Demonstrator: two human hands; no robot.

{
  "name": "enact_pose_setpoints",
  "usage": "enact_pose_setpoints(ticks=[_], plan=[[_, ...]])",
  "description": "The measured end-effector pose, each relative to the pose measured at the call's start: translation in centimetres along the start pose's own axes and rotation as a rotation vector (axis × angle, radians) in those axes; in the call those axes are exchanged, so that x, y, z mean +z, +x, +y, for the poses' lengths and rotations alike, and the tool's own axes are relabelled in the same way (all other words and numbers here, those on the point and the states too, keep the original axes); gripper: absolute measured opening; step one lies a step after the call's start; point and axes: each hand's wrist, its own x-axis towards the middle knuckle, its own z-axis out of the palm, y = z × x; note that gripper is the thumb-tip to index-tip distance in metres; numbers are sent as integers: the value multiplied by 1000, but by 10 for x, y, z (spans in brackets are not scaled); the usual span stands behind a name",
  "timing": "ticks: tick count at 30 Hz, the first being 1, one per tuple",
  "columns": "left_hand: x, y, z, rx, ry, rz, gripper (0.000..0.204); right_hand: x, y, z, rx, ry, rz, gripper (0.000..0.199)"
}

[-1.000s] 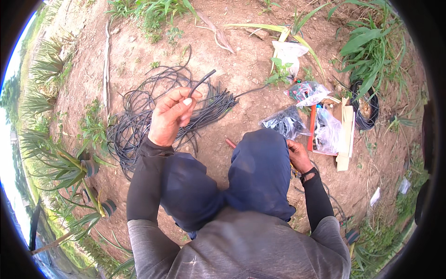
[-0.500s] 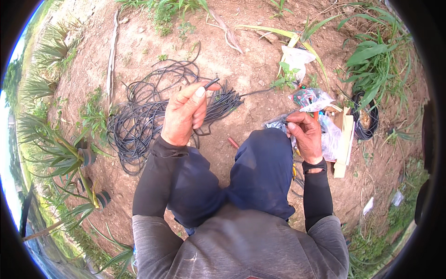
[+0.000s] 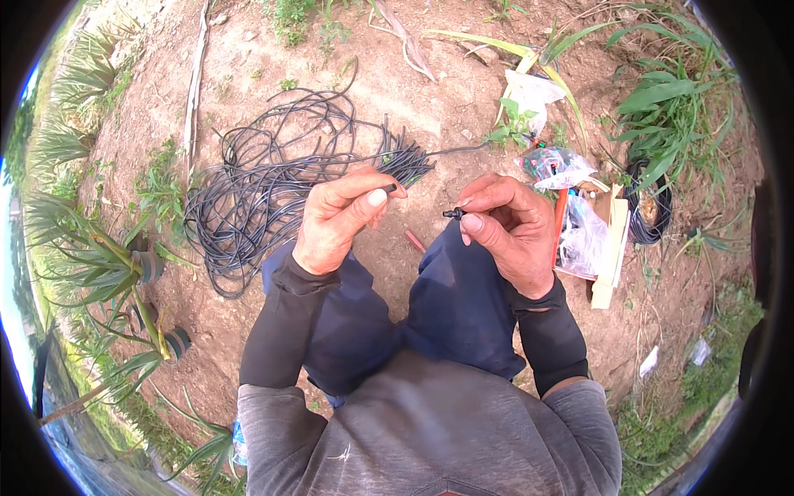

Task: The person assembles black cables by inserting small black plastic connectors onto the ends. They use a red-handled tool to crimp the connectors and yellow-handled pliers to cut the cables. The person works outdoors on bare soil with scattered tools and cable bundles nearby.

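Between thumb and forefinger, my left hand pinches the end of a thin black tube. Across a small gap, my right hand grips a small black barbed fitting, its tip pointing left toward the tube end. The two pieces are apart, above my knees. Beyond my left hand, a large loose tangle of black tubing lies on the soil, with many cut ends bunched at its right side.
Right of my right hand stands an open cardboard box holding clear plastic bags. Another bag of small parts lies behind it, beside a coil of black tubing. A short reddish stick lies between my knees. Spiky plants grow at left.
My right hand has come left and up from beside the bags, now showing the black fitting. My left hand has lowered slightly and turned the tube end toward it.
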Motion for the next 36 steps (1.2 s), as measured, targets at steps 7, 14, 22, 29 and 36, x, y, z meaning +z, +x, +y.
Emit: enact_pose_setpoints(ticks=[7, 14, 22, 29, 36], plan=[[11, -2, -2, 42, 204, -93, 22, -1, -6, 12, 51, -97, 40, 6], [15, -5, -1, -9, 212, -122, 19, 4, -10, 20, 37, -187, 80, 9], [16, -9, -6, -29, 204, -128, 21, 4, -10, 23, 5, -332, 87, 12], [21, -7, -1, 121, 533, -198, 15, -6, -14, 15, -12, -529, -17, 10], [27, -10, -12, 222, 703, -258, 15, -13, -21, 16, 58, -570, -47, 8]])
